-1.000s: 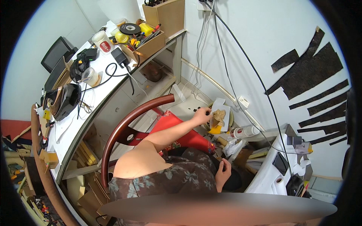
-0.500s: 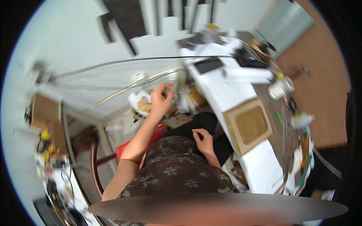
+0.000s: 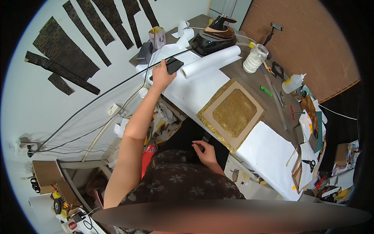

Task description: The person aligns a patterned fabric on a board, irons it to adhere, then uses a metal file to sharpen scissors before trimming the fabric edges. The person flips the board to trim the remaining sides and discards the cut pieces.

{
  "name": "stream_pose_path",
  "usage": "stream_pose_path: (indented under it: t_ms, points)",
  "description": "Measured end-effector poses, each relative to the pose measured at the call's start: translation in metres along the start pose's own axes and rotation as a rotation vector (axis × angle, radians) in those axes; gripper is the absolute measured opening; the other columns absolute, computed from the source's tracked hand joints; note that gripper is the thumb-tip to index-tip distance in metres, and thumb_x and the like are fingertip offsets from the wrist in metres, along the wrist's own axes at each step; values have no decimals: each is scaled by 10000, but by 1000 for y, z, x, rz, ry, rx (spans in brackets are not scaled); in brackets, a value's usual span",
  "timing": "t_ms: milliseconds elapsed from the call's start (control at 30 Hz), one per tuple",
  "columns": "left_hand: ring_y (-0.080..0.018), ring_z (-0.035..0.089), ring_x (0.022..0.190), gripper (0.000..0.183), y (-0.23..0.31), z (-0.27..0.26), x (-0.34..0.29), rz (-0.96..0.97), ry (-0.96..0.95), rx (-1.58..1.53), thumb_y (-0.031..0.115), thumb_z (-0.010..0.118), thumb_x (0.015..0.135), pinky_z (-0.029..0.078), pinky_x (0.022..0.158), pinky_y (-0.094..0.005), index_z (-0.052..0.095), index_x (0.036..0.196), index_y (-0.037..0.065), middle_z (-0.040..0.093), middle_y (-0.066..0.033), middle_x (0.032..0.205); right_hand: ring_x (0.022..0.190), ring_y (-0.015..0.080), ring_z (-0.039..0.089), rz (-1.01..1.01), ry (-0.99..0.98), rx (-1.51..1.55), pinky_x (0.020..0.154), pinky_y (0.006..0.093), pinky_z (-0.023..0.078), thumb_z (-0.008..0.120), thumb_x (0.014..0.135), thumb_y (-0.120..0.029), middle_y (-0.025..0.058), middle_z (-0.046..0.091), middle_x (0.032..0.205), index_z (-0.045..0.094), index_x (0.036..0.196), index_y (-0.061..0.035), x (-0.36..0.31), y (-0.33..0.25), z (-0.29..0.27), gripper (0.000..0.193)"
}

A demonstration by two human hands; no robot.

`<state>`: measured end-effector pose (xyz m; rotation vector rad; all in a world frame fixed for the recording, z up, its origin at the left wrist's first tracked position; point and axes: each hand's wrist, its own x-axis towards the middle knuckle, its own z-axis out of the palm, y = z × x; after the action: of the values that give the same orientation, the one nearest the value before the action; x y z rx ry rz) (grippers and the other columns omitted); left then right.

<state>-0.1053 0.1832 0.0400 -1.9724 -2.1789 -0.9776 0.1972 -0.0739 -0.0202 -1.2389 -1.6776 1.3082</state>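
My left hand [image 3: 163, 77] reaches to the far left end of the table, its fingers closed round the near end of a flat black phone [image 3: 175, 66]. I cannot tell whether the phone lies on the white paper or is slightly raised. Beside the phone lies a roll of white paper [image 3: 212, 61]. My right hand [image 3: 206, 156] hovers by my lap with its fingers loosely bent, the thumb apart, and nothing in it. To its right on the table sits a gold textured sheet [image 3: 235, 108] with a beige frame-shaped piece [image 3: 249, 134] on it.
An iron [image 3: 219, 29] stands on its black base at the back. A jar [image 3: 255, 58], a squeeze bottle [image 3: 294, 83], a metal ruler [image 3: 274, 97] and scissors [image 3: 310, 164] lie along the far right. A black cable [image 3: 105, 90] crosses near my left hand.
My left hand has moved forward and right onto the phone and closed on it. My right hand stays by my lap. The view has shifted toward the table.
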Motion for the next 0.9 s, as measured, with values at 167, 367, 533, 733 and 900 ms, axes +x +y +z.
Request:
stream_pose_path:
  t_ms: [167,367,533,733,900]
  points:
    - [-408,658,872,714,0,-15,-1,-33,-54,18,368,864,654,508,830,-497,519,1168,14,707,-213,936,776,193,674,1,-72,-56,632,320,488,648,950,-201,103,727,968,699,1103,-34,5,-7,-4,232]
    - [-394,659,872,567,16,-59,-39,39,45,-186,332,827,749,530,767,-434,613,1134,-26,688,-230,957,791,147,678,-36,-95,-60,659,291,498,646,957,-189,76,739,959,694,1114,-31,6,-8,-1,228]
    - [-385,639,870,323,6,-76,-117,96,285,-226,168,747,832,514,768,-428,648,1095,10,673,-195,985,784,126,673,-75,-116,-52,681,278,503,641,962,-180,69,743,952,697,1115,-29,3,-6,4,222]
    - [-352,667,986,277,-12,-114,-205,-215,274,-223,130,743,833,513,861,-396,675,1078,22,700,-178,1036,809,151,682,-117,-179,-33,702,279,508,629,967,-168,84,736,933,706,1081,-20,6,-13,15,201]
    - [-375,634,951,233,-43,-140,-268,-356,357,-179,142,732,822,489,856,-435,683,1022,32,690,-180,958,817,191,687,-216,-272,-8,706,295,508,633,960,-146,104,726,923,713,1044,-16,19,-27,35,175]
